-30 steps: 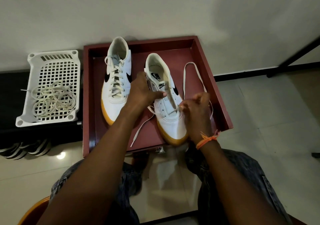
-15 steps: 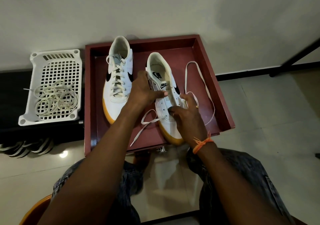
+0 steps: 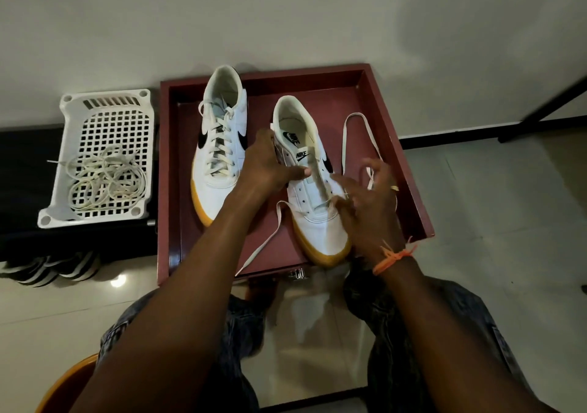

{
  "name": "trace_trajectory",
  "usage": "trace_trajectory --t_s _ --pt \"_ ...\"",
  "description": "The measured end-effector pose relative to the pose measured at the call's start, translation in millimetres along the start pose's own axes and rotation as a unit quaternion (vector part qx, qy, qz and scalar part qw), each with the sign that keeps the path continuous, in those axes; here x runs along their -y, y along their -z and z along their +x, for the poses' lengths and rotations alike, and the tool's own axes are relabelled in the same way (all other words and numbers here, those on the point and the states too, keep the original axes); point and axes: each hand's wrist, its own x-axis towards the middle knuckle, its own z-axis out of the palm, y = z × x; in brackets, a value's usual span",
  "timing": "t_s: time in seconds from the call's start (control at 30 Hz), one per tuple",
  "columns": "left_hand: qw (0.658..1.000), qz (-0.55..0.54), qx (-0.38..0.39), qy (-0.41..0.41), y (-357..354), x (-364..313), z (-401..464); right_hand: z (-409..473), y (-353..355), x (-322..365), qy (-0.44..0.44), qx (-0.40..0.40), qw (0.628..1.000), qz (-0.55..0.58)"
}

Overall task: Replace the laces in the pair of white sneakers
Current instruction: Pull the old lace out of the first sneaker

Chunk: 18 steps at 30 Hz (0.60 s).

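Red tray (image 3: 416,171) holds both sneakers, its raised rim closing all four sides; the far edge sits against the wall, the near edge toward the knees. Bare tray floor shows right of the right sneaker (image 3: 313,196) and in a narrow lane between the shoes.

Left sneaker (image 3: 219,146): fully laced, white upper, black swoosh, tan sole. Right sneaker: same build, eyelets mostly bare, one flat lace (image 3: 359,127) through the lowest pair, its ends trailing over the tray floor on both sides. Both long axes run near-to-far, toes toward the person, heels at the wall.

Left hand (image 3: 270,165) grips the right sneaker's left side, thumb across the tongue. Right hand (image 3: 365,196) is blurred; fingers look loosely spread over the right eyelet row, probably nothing pinched.

White basket (image 3: 63,133) left of the tray holds loose old laces (image 3: 108,181).
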Motion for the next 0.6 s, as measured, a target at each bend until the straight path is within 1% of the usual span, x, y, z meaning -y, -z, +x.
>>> trace_trajectory --t_s 0.07,0.17,0.23,0.27,0.33,0.37,0.4,0.43,0.5,0.53,0.6 --pt "1.0 0.005 -0.001 0.0 -0.1 0.2 -0.2 -4.3 -12.6 10.0 0.036 0.03 0.998 -0.04" --pt "1.0 0.008 -0.003 -0.001 0.4 -1.3 -0.4 -5.3 -23.5 16.0 0.045 0.028 0.995 -0.082" --pt "1.0 0.006 -0.004 0.003 0.7 -2.0 -0.6 -3.0 -21.5 11.7 0.055 0.011 0.995 -0.086" --pt "1.0 0.007 -0.004 0.004 0.9 -2.3 -0.4 -1.0 -16.4 7.5 0.025 -0.012 0.997 -0.066" --pt "1.0 0.009 -0.004 0.006 1.2 -3.2 -0.3 5.7 -1.7 -3.4 -0.083 -0.078 0.993 -0.014" --pt "1.0 0.008 -0.003 0.007 1.2 -3.4 -0.1 8.2 5.4 -8.6 -0.12 -0.103 0.987 -0.003" --pt "1.0 0.007 -0.003 0.008 0.9 -3.3 0.2 9.8 9.3 -14.0 -0.135 -0.112 0.985 -0.009" --pt "1.0 0.008 -0.002 0.01 0.7 -3.1 0.4 10.3 11.9 -17.7 -0.138 -0.103 0.985 -0.005" --pt "1.0 0.013 -0.001 0.013 0.5 -3.8 0.1 11.2 11.0 -17.2 -0.126 -0.057 0.99 0.032" --pt "1.0 0.015 0.0 0.013 0.5 -4.3 0.2 10.7 8.6 -14.6 -0.103 -0.038 0.993 0.049" --pt "1.0 0.015 0.0 0.012 0.7 -4.4 0.4 6.2 1.7 -4.4 -0.037 0.002 0.998 0.042"
